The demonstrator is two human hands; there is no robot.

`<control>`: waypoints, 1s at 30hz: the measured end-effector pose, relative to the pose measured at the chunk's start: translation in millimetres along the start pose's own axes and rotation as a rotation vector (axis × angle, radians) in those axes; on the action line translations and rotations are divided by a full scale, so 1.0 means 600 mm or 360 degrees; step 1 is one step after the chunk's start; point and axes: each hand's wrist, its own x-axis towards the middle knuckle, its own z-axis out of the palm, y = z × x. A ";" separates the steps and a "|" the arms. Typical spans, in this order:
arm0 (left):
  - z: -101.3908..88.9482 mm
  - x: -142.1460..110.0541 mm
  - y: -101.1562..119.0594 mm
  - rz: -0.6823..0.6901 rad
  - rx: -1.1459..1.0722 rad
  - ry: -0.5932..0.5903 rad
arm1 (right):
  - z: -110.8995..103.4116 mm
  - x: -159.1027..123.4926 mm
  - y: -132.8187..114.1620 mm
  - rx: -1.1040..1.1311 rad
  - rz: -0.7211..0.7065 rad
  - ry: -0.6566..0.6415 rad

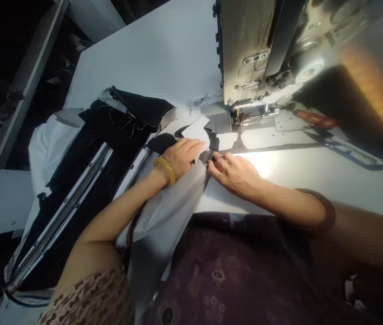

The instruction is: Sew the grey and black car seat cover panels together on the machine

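My left hand [184,154] lies flat, fingers stretched out, pressing on a grey mesh fabric piece [164,203] with a white patch [196,130] near the fingertips. A yellow bangle sits on that wrist. My right hand [232,172] pinches the dark edge of the fabric [211,155] just right of the left hand. Both hands rest on the white table a little in front of the sewing machine's presser foot [237,116].
The sewing machine head [262,49] fills the upper right, with its lamp lighting the white table [157,58]. A stack of black and white garment pieces [110,135] lies at the left. Blue-handled scissors [347,151] lie at the right.
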 end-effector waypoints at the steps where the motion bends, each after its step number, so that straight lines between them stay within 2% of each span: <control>1: 0.003 -0.001 -0.003 0.0036 -0.0027 0.0054 | 0.000 0.000 0.000 -0.0037 -0.0007 0.0007; 5: 0.005 -0.002 -0.009 0.0312 -0.0227 0.0181 | -0.005 0.001 -0.004 -0.0146 0.0014 0.0012; 8: 0.005 -0.002 -0.011 0.0470 -0.0345 0.0136 | -0.010 0.003 -0.007 -0.0171 0.0042 -0.0050; 12: 0.007 0.000 -0.012 0.0418 -0.0366 0.0052 | -0.016 0.007 -0.010 -0.0118 0.0098 -0.0197; 21: 0.009 0.002 -0.014 0.0362 -0.0531 0.0012 | -0.026 0.013 -0.010 0.0009 0.0155 -0.0282; 30: 0.012 0.003 -0.018 0.0449 -0.0642 0.0090 | -0.027 0.013 -0.008 0.0062 0.0161 -0.0221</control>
